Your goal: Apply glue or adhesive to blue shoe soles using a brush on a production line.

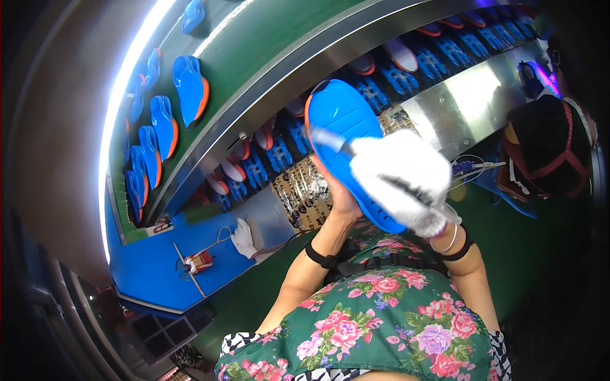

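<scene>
In front of my torso a blue shoe sole (349, 114) with an orange edge is held tilted, its wide grooved face turned up. Bare-skinned, my left hand (343, 195) grips it from underneath and along its left side, with most fingers hidden behind it. My right hand (401, 171), in a white knit glove, is closed around a brush (329, 140). The brush's pale tip, smeared by motion, lies over the sole's left part; whether it touches the surface I cannot tell.
A green conveyor belt (270, 44) carries several blue soles (189, 89) at upper left. Below its metal rail, shoes stand in a blue rack (400, 79). A blue table (149, 273) holds a white glove (243, 239) and a red container (198, 261). Another person (549, 146) is at right.
</scene>
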Motion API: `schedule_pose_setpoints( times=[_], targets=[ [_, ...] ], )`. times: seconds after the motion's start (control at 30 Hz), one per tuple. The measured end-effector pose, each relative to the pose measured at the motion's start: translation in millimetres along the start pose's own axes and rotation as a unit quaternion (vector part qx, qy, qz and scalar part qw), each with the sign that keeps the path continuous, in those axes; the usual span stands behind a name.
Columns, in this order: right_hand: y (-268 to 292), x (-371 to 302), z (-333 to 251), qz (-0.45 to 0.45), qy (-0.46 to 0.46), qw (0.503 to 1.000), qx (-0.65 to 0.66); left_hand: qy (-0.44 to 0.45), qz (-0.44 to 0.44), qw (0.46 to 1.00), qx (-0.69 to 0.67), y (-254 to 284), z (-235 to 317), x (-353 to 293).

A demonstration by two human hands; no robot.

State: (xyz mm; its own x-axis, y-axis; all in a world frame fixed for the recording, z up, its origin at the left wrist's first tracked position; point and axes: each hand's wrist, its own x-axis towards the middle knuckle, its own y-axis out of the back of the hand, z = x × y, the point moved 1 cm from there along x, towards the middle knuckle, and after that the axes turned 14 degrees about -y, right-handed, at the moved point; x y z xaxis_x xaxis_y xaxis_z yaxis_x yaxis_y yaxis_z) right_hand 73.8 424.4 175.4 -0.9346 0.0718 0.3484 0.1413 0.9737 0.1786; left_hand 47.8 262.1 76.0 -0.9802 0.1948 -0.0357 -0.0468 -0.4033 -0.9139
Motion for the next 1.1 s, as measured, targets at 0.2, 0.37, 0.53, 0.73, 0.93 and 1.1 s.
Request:
schedule_pose_setpoints(
  times=[0.2, 0.37, 0.53, 0.73, 0.93, 1.1],
  targets=[
    [-11, 5, -1, 0.013, 0.100, 0.990, -0.099, 0.028, 0.024, 0.957, 0.289, -13, 14, -1],
    [-5, 13, 2, 0.065, 0.064, 0.996, 0.016, -0.005, 0.028, 0.969, 0.244, -8, 25, 10],
    [-11, 1, 5, 0.010, 0.133, 0.989, -0.069, -0.007, 0.015, 0.919, 0.394, -16, 34, 6],
    [0, 4, 13, 0.022, 0.044, 0.998, 0.050, 0.062, 0.006, 0.988, 0.138, 49, 39, 10],
    [-16, -17, 15, -0.026, 0.100, 0.995, -0.013, 0.133, -0.135, 0.982, 0.027, 51, 29, 28],
    [1, -10, 22, -0.003, 0.001, 0.998, 0.060, 0.089, -0.068, 0.989, 0.099, -13, 36, 31]
  ],
)
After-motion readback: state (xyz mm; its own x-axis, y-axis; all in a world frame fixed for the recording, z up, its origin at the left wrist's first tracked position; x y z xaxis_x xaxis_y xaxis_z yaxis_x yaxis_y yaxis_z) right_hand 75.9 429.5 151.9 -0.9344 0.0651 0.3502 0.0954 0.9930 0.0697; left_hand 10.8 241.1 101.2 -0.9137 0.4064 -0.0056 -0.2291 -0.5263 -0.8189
